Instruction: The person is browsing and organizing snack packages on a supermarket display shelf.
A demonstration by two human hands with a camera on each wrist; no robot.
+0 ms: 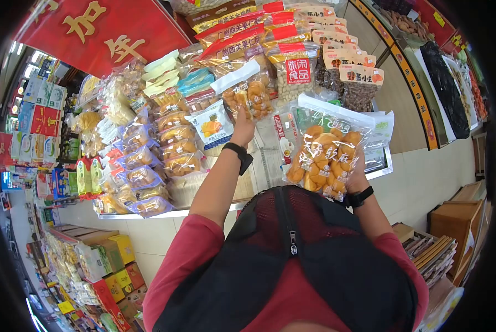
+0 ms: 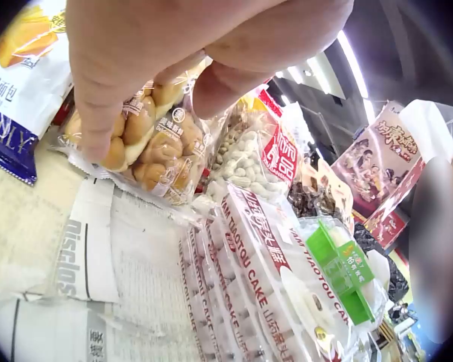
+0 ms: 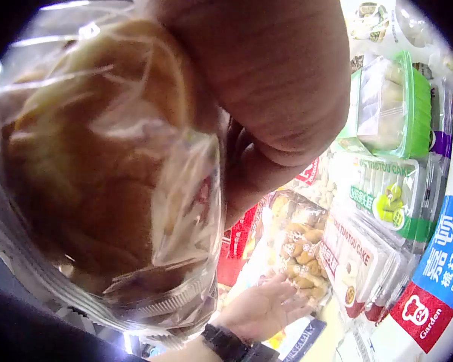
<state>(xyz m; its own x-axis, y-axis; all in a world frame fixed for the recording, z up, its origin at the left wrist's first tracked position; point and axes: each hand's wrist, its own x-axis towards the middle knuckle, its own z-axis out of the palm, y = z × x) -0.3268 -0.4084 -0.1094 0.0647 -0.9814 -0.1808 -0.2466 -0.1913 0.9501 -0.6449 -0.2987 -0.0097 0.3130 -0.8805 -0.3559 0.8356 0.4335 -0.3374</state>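
Two bags: fritter bag (image 1: 325, 152) gripped by right hand (image 1: 359, 178), bun bag (image 1: 252, 97) touched by spread left hand (image 1: 242, 126); pinch needed.

1. Two hands: left hand (image 1: 242, 126), right hand (image 1: 358, 176).
2. Two black wrist straps (image 1: 238, 153), one on each wrist.
3. Two clear snack bags: one bag of small buns (image 1: 249, 95), one bag of golden puffs (image 1: 325, 155).
4. One red banner (image 1: 101, 30).

A clear bag of golden puffs (image 1: 326, 155), red characters across its front, is held up slightly tilted right of centre in the head view. Above centre, a smaller clear bag of small brown buns (image 1: 248, 94), white-topped, leans against the stacked shelf packets
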